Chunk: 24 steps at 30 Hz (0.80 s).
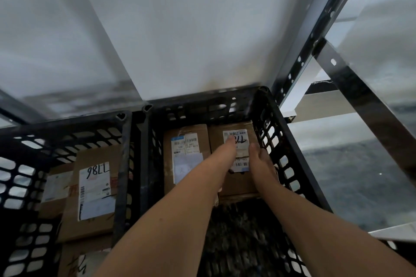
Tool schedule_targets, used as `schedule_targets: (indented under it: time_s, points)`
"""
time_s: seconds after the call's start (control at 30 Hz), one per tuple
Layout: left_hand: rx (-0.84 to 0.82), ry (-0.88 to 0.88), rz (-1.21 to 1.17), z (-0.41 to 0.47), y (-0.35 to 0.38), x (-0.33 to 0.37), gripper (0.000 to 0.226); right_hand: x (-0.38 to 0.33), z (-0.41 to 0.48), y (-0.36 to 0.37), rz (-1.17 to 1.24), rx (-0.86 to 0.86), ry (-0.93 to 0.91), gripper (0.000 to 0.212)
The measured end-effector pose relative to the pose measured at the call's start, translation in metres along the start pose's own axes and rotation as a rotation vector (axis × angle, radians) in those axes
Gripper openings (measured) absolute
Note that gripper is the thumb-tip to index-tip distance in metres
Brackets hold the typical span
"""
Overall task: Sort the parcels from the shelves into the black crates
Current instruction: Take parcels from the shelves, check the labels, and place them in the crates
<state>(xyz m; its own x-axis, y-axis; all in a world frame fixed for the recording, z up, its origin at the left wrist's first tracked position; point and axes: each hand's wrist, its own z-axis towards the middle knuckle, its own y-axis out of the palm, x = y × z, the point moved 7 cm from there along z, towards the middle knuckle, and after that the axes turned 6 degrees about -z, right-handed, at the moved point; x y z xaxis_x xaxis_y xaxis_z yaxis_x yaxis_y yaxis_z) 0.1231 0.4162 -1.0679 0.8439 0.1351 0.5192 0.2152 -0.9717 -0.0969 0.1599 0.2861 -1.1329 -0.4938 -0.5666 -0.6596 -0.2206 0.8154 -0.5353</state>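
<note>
Parcel [240, 184] in right crate [290, 141], against far wall | left grip [227, 153] flat on its label [242, 136], holding nothing | right grip [262, 162] at its right edge, closure unclear

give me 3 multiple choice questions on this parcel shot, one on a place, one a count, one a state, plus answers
1. Where is the parcel that the left hand and right hand touch?
A. in the left crate
B. in the right crate, by its right wall
C. on a shelf

2. How many cardboard parcels show in the right crate?
A. one
B. two
C. four

3. How does the left hand lie?
A. fingers straight on the parcel's label
B. clenched, off the parcel
C. gripping the crate rim

Answers:
1 B: the parcel lies at the far end of the right crate, next to its right wall.
2 B: it and a neighbour parcel lie side by side.
3 A: the fingers stretch flat onto the white label.
</note>
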Motion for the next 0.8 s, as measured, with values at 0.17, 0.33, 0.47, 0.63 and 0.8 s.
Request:
schedule_targets:
  time_s: [0.17, 0.33, 0.47, 0.63, 0.8]
  points:
    - [-0.045, -0.028, -0.142, 0.003, -0.001, -0.018, 0.067, -0.015, 0.005, -0.003, -0.206, -0.141, 0.076, 0.072]
    - [-0.076, -0.071, -0.236, -0.002, 0.0, -0.024, 0.079, -0.035, 0.0, -0.007, -0.292, -0.121, 0.013, 0.074]
    - [-0.133, -0.044, -0.33, -0.014, -0.006, -0.022, 0.075, -0.037, -0.01, -0.015, -0.312, -0.103, -0.051, 0.069]
    - [-0.119, 0.034, -0.307, -0.061, -0.019, -0.011, 0.068, -0.051, -0.05, -0.034, -0.279, -0.182, 0.001, 0.07]
    - [0.002, 0.254, -0.089, -0.155, -0.052, 0.028, 0.054, -0.107, -0.136, -0.062, -0.35, -0.29, -0.072, 0.058]
